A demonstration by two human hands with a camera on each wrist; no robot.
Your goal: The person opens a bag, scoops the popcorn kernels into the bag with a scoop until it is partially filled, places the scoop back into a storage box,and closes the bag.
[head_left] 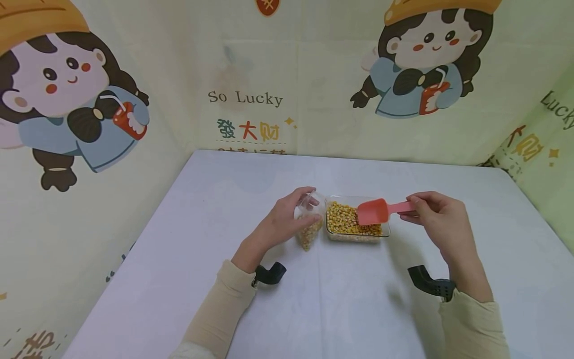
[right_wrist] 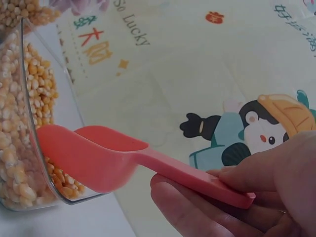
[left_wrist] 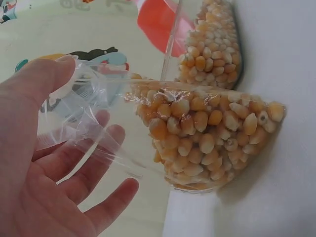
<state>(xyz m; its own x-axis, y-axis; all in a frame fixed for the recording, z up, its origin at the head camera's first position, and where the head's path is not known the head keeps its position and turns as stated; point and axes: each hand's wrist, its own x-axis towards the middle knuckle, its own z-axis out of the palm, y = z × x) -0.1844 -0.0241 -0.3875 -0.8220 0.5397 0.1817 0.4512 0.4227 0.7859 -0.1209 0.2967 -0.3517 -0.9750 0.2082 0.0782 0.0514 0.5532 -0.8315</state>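
Note:
A clear plastic bag [left_wrist: 207, 138], its lower part full of corn kernels, stands on the table just left of the container. My left hand [head_left: 289, 214] holds the bag's upper part between thumb and spread fingers. A clear rectangular container [head_left: 354, 238] holds many yellow corn kernels [head_left: 342, 218]. With thumb and fingers, my right hand [head_left: 441, 217] grips the handle of a pink scoop [head_left: 374, 212]. In the right wrist view the scoop's tip [right_wrist: 49, 140] lies over the container's rim, close to the kernels. I cannot tell whether the scoop holds any.
The white table [head_left: 358, 299] runs back to a printed cloth wall [head_left: 323, 99] with cartoon figures and lettering. A black wrist mount [head_left: 271, 274] sits on the left wrist and another mount [head_left: 430, 283] on the right.

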